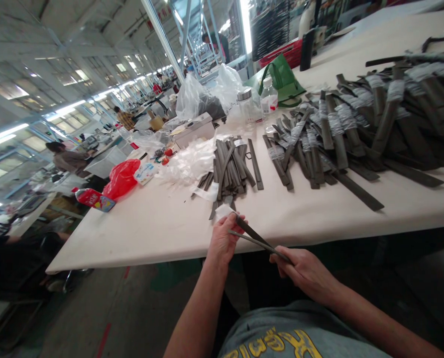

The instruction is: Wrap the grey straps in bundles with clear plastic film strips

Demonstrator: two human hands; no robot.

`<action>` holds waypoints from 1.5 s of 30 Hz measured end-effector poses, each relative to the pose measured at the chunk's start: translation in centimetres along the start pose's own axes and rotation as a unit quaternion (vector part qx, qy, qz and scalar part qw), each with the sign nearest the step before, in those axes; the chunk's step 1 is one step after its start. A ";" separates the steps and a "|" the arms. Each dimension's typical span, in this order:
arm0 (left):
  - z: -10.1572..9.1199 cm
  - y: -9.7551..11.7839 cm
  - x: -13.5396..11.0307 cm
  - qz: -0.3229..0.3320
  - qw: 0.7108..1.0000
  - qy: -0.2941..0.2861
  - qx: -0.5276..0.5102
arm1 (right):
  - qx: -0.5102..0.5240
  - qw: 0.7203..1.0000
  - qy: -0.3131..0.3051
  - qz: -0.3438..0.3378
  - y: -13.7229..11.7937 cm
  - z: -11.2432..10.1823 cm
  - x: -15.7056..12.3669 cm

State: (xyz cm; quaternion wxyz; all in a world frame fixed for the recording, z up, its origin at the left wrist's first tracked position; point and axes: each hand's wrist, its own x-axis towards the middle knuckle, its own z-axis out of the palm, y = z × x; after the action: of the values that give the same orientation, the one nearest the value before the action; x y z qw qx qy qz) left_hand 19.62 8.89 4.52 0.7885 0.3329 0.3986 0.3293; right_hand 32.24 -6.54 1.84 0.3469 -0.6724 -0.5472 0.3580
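Note:
My left hand (222, 241) pinches the far end of a pair of dark grey straps (257, 240) just off the white table's front edge (162, 253). My right hand (304, 273) grips their near end, and the two straps spread into a narrow V between my hands. A white scrap (224, 211) lies by my left fingertips. Ahead of my hands is a loose pile of dark straps (229, 166). Further right, a large heap of similar straps (389, 119) has white bands around many of them. Their lower layers are hidden.
On the table are clear plastic wrapping (186, 164), a red plastic bag (121, 179), a white box (194, 130), bottles (269, 97) and a green bag (281, 82). Seated workers (68, 159) and long worktables line the hall to the left.

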 end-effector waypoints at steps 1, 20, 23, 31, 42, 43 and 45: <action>0.0 -0.6 -0.5 -0.006 0.999 -0.019 0.031 | 0.029 1.000 -0.009 0.005 -0.3 -0.1 0.1; 0.6 -0.8 -3.0 0.091 0.994 -0.038 0.044 | 0.147 0.988 -0.022 -0.031 -1.7 0.7 2.3; 0.3 1.1 -2.1 0.150 0.988 0.029 -0.032 | 0.112 0.992 -0.041 -0.038 -1.8 0.9 2.3; 0.2 -1.0 -3.4 0.075 0.997 -0.005 0.013 | 0.082 0.995 -0.020 -0.050 -2.0 0.8 3.2; -0.8 -1.6 -2.3 0.044 0.997 0.022 -0.059 | 0.069 0.997 -0.022 -0.039 -1.8 1.4 3.5; -0.9 -2.2 -2.6 0.044 0.998 0.019 -0.051 | 0.072 0.997 -0.022 -0.036 -1.7 1.5 3.5; -1.2 -2.7 -3.0 0.056 0.998 0.023 -0.035 | 0.079 0.996 -0.032 -0.027 -1.7 1.5 3.3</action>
State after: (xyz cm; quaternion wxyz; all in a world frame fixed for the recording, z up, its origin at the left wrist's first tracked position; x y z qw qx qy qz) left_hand 17.85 5.32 3.08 0.7706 0.3189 0.3857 0.3945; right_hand 30.59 -2.89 2.22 0.3910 -0.6163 -0.5454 0.4121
